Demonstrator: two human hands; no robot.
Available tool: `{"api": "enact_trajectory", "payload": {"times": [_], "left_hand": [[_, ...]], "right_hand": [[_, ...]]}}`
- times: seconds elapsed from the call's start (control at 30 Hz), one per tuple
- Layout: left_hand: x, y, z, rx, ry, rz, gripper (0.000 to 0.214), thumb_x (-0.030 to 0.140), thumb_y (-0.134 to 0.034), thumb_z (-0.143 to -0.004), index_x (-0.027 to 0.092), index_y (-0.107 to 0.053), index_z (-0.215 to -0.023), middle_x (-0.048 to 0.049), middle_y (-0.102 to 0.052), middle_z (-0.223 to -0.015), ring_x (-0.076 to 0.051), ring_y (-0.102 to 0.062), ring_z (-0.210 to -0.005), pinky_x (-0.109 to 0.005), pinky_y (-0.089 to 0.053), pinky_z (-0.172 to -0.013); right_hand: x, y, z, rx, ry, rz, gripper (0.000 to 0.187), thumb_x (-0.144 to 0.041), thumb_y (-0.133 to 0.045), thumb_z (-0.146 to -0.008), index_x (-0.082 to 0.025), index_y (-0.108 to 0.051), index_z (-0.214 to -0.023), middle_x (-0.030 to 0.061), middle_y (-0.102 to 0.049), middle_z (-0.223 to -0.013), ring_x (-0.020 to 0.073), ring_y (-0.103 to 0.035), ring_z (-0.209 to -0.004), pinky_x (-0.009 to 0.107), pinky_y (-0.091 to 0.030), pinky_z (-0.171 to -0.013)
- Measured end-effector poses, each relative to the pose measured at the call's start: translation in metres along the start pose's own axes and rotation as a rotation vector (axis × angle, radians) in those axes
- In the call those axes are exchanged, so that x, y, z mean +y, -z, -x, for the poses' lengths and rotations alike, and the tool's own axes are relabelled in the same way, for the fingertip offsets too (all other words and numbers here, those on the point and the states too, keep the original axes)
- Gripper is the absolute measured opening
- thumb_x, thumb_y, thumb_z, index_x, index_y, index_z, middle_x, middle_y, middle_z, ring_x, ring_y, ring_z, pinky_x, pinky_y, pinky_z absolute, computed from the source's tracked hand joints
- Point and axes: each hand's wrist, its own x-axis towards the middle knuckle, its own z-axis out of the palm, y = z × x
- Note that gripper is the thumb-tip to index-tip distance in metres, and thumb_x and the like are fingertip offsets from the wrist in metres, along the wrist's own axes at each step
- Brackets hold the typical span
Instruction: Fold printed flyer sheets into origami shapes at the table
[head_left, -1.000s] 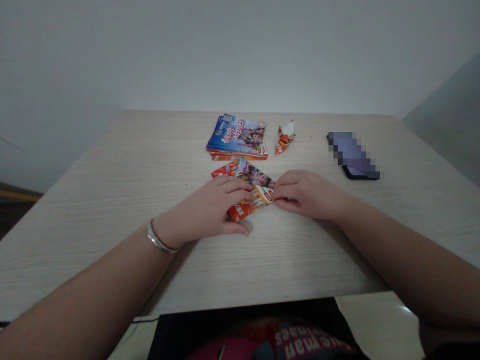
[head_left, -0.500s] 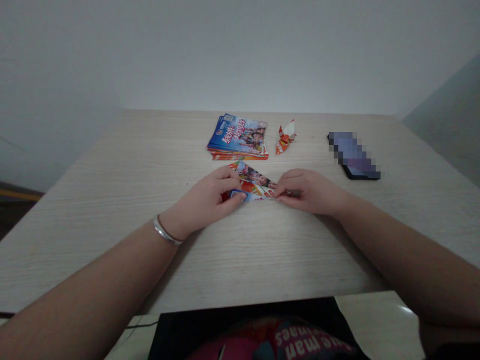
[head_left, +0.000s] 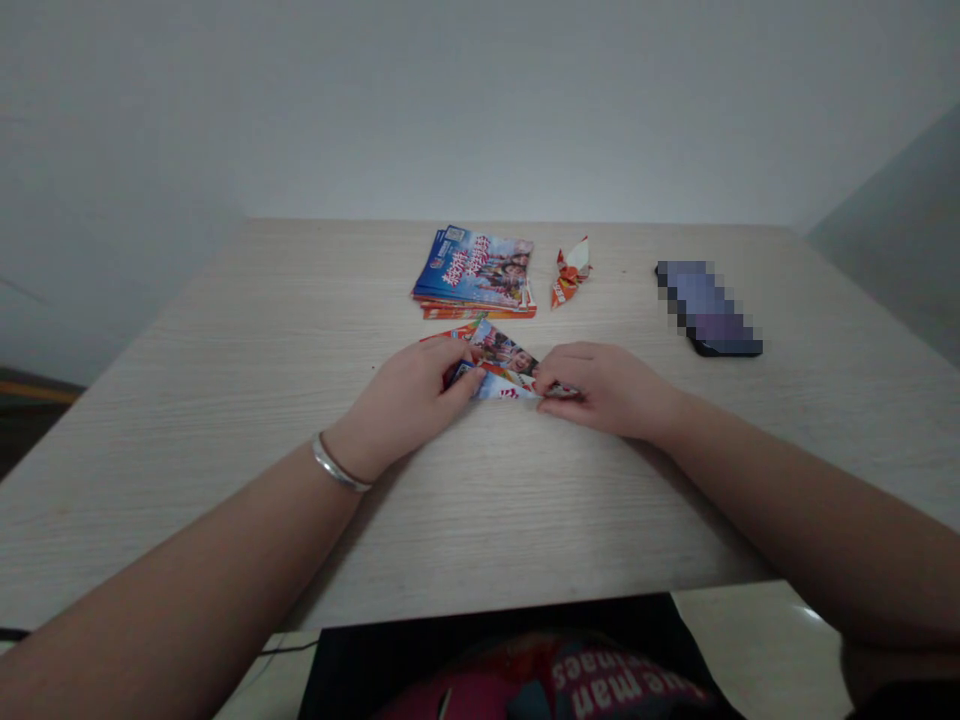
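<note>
A colourful printed paper sheet, partly folded, lies on the pale wooden table between my hands. My left hand, with a silver bangle on the wrist, pinches the sheet's left end with thumb and fingers closed on it. My right hand pinches the sheet's right tip, fingers curled together. Both hands rest on the tabletop.
Behind the sheet lies a stack of printed leaflets. To its right stands a small folded paper figure. A dark phone lies at the right. A wall runs behind the table; the table's near edge is just before my lap.
My left hand has slid back off the sheet's lower part and now pinches its left end. The sheet's near half has been folded up, so it looks narrower. My right hand has shifted slightly left.
</note>
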Motion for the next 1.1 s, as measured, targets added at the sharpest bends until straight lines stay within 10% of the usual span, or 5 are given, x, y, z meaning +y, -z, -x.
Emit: {"api": "enact_trajectory", "payload": {"times": [0.5, 1.1], "left_hand": [[-0.003, -0.005, -0.002, 0.086, -0.008, -0.147, 0.020, 0.028, -0.051, -0.094, 0.014, -0.063, -0.085, -0.0132, -0.066, -0.109, -0.025, -0.063, -0.102, -0.040, -0.052, -0.093], [0.000, 0.000, 0.001, 0.015, -0.066, -0.206, 0.030, 0.034, -0.047, -0.098, 0.015, -0.069, -0.101, -0.0104, -0.071, -0.106, -0.026, -0.065, -0.098, -0.041, -0.052, -0.092]], "right_hand": [[-0.009, -0.009, -0.003, 0.062, -0.015, 0.238, 0.030, -0.024, -0.055, -0.095, -0.018, -0.073, -0.119, 0.0090, -0.073, -0.120, 0.0213, -0.068, -0.106, 0.035, -0.053, -0.095], [-0.020, -0.006, -0.005, -0.055, -0.098, 0.389, 0.030, -0.029, -0.049, -0.100, -0.018, -0.077, -0.096, 0.0077, -0.077, -0.104, 0.0220, -0.070, -0.094, 0.036, -0.053, -0.087]]}}
